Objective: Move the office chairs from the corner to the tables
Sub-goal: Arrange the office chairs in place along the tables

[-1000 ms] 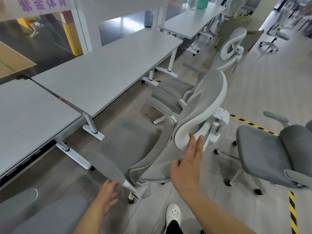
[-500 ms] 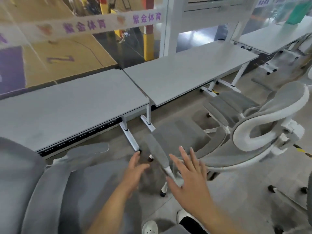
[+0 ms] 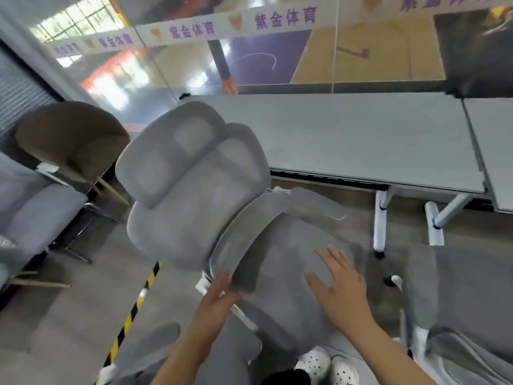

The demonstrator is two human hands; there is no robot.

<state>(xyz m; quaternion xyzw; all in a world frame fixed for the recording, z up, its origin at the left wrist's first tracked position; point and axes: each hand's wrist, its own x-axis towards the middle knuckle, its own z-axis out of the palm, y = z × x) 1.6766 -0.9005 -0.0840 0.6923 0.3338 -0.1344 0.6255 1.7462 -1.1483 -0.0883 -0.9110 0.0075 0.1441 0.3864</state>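
We see a grey office chair (image 3: 194, 190) in the middle of the scene, its backrest to the left and its seat just near of the long grey desk (image 3: 361, 140). Our left hand (image 3: 215, 301) touches the near edge of the chair's armrest (image 3: 241, 245) with its fingers straight and loose. Our right hand (image 3: 342, 290) hovers over the seat, fingers spread, holding nothing. Another grey chair (image 3: 458, 295) stands to the right, beside the desk's white legs (image 3: 379, 220). Yellow-and-black tape (image 3: 133, 309) crosses the floor at near left.
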